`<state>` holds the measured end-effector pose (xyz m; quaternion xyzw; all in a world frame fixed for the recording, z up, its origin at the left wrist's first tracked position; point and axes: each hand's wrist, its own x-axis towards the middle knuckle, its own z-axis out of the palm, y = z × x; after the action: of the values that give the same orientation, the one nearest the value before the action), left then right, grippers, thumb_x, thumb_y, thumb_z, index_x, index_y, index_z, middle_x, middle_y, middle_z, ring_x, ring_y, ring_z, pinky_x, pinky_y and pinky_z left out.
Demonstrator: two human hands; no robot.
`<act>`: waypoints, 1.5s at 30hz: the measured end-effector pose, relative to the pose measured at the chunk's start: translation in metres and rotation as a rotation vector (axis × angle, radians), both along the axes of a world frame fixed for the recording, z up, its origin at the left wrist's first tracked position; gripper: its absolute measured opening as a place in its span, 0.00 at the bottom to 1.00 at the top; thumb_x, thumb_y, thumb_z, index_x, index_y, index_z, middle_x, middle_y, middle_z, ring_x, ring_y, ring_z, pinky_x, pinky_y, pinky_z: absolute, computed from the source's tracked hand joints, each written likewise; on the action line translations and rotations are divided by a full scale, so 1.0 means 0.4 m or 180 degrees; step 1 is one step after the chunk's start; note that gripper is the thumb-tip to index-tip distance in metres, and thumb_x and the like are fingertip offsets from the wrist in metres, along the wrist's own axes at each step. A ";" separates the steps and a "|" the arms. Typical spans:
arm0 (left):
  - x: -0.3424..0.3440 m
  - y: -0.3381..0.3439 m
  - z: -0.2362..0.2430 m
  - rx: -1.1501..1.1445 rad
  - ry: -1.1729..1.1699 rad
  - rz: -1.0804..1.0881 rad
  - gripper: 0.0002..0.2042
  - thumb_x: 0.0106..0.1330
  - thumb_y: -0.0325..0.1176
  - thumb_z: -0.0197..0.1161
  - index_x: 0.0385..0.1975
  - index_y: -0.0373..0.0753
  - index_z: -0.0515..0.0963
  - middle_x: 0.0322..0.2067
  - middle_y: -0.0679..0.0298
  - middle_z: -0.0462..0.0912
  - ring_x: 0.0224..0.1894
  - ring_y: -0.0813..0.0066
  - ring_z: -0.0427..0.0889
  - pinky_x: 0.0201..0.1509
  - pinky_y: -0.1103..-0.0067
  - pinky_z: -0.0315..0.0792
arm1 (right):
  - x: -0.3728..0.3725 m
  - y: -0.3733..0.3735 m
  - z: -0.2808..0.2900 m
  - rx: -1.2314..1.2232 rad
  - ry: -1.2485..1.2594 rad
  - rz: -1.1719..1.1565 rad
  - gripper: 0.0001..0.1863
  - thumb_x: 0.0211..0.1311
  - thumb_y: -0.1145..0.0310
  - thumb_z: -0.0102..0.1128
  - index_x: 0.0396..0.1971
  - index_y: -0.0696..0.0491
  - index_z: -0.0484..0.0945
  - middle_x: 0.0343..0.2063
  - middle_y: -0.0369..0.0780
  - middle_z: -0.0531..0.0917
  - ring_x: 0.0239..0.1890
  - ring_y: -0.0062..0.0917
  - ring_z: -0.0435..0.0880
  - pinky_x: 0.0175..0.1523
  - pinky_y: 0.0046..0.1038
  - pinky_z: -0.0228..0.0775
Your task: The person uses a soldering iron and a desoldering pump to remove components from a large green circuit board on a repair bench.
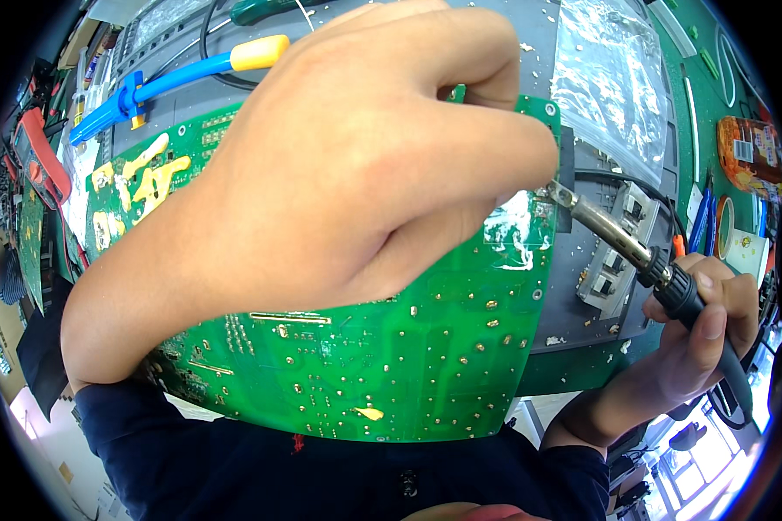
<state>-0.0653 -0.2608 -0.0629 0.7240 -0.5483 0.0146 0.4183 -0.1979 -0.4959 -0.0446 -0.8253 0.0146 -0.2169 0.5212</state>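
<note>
A large green circuit board (391,365) lies in front of me, its upward face dotted with solder joints and patches of yellow and white residue. My left hand (374,165) reaches across the board, fingers curled closed near its far right corner. What those fingers grip, if anything, is hidden beneath the hand. In my right hand (717,317) is a soldering iron (617,234), held by its black handle. Its tip end meets the board's right edge, close beside my left thumb and forefinger; the exact contact point is partly hidden.
A clear plastic bag (608,82) lies on the grey work surface (539,43) beyond the board. Right of the board sits a slotted metal part (617,260). At far left are a blue and yellow tube-shaped tool (178,82) and a red meter (43,161). Crumbs lie scattered.
</note>
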 end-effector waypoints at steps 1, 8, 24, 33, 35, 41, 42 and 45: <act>0.001 -0.001 0.000 -0.0030 -0.0008 -0.0015 0.09 0.44 0.20 0.63 0.27 0.35 0.78 0.25 0.62 0.66 0.21 0.76 0.65 0.22 0.83 0.58 | -0.001 0.000 -0.001 0.0006 -0.0010 -0.0018 0.19 0.55 0.55 0.57 0.28 0.57 0.69 0.13 0.40 0.69 0.13 0.22 0.67 0.19 0.20 0.54; 0.005 -0.003 -0.008 -0.0185 0.0006 -0.0079 0.09 0.42 0.19 0.62 0.27 0.35 0.78 0.25 0.62 0.66 0.21 0.76 0.65 0.22 0.83 0.58 | 0.003 -0.021 0.006 -0.0002 -0.0070 0.0566 0.14 0.63 0.62 0.48 0.33 0.60 0.70 0.15 0.42 0.71 0.16 0.22 0.69 0.24 0.22 0.59; 0.004 -0.005 -0.003 -0.0112 -0.0065 -0.0025 0.09 0.44 0.20 0.63 0.27 0.34 0.78 0.25 0.62 0.65 0.23 0.72 0.66 0.25 0.81 0.59 | -0.001 -0.011 0.010 -0.0026 -0.0027 0.0433 0.15 0.61 0.61 0.50 0.32 0.60 0.70 0.13 0.41 0.70 0.15 0.22 0.69 0.22 0.23 0.58; 0.003 -0.005 0.009 0.0029 -0.0174 -0.0024 0.08 0.45 0.20 0.62 0.28 0.34 0.78 0.25 0.62 0.66 0.25 0.71 0.67 0.28 0.80 0.60 | 0.005 -0.020 0.013 -0.0244 -0.0125 0.0497 0.13 0.59 0.64 0.50 0.29 0.61 0.70 0.14 0.42 0.71 0.15 0.22 0.70 0.22 0.21 0.60; 0.003 -0.004 0.008 -0.0034 -0.0266 0.0001 0.08 0.46 0.20 0.62 0.28 0.33 0.78 0.25 0.62 0.66 0.26 0.71 0.68 0.29 0.80 0.61 | 0.007 -0.022 0.014 -0.0119 -0.0110 0.0553 0.12 0.59 0.65 0.50 0.29 0.61 0.70 0.15 0.42 0.71 0.15 0.22 0.70 0.22 0.21 0.61; -0.010 -0.005 0.024 -0.0177 -0.0275 0.0440 0.05 0.50 0.21 0.59 0.27 0.31 0.76 0.25 0.59 0.70 0.28 0.71 0.70 0.31 0.80 0.63 | 0.012 -0.017 0.019 -0.0024 -0.0083 0.0584 0.11 0.58 0.68 0.50 0.29 0.63 0.71 0.17 0.41 0.71 0.15 0.22 0.71 0.24 0.21 0.61; -0.008 -0.004 0.032 -0.0148 -0.0273 0.0480 0.04 0.51 0.21 0.58 0.27 0.30 0.75 0.26 0.59 0.70 0.28 0.70 0.70 0.31 0.80 0.64 | 0.011 -0.014 0.021 -0.0016 -0.0087 0.0485 0.11 0.57 0.69 0.51 0.27 0.63 0.70 0.17 0.41 0.71 0.15 0.22 0.71 0.24 0.20 0.62; 0.016 0.015 0.062 0.0189 -0.0355 0.0485 0.04 0.54 0.24 0.57 0.28 0.30 0.75 0.26 0.58 0.72 0.30 0.67 0.72 0.35 0.78 0.65 | 0.007 -0.004 0.024 0.0379 -0.0020 0.0162 0.10 0.50 0.72 0.57 0.19 0.62 0.69 0.15 0.38 0.69 0.15 0.20 0.71 0.23 0.19 0.62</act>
<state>-0.0590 -0.2549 -0.0380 0.7738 -0.5143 0.0704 0.3632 -0.1953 -0.4975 -0.0349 -0.7923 0.0049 -0.2049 0.5747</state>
